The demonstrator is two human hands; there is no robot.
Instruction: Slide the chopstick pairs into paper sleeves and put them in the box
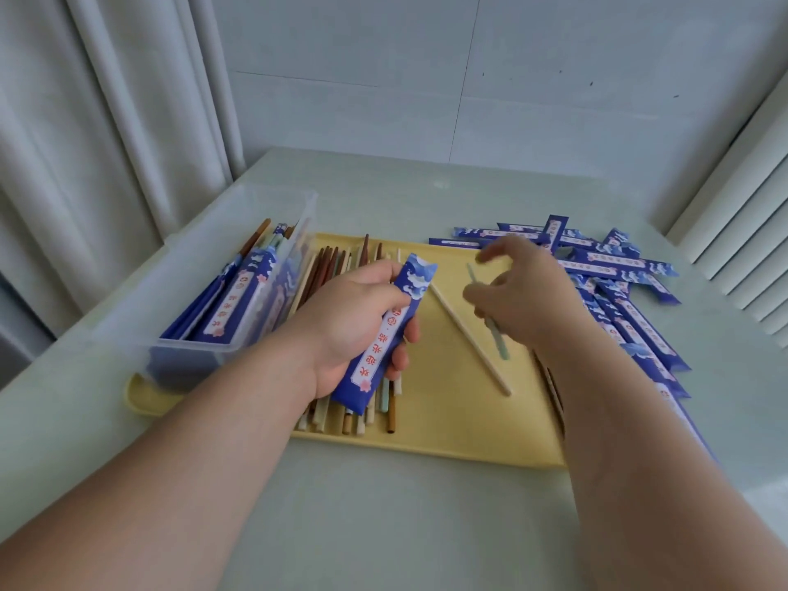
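Observation:
My left hand grips a blue paper sleeve with white and red print, held slanted over the yellow tray. My right hand pinches a pale green chopstick above the tray's middle, a little right of the sleeve. One beige chopstick lies diagonally on the tray between my hands. A heap of loose chopsticks, brown, beige and green, lies on the tray's left part, partly under my left hand. The clear plastic box at left holds several sleeved pairs.
A spread pile of empty blue sleeves lies on the pale table to the right of the tray. Curtains hang at the left, a tiled wall stands behind, and white slats rise at the far right.

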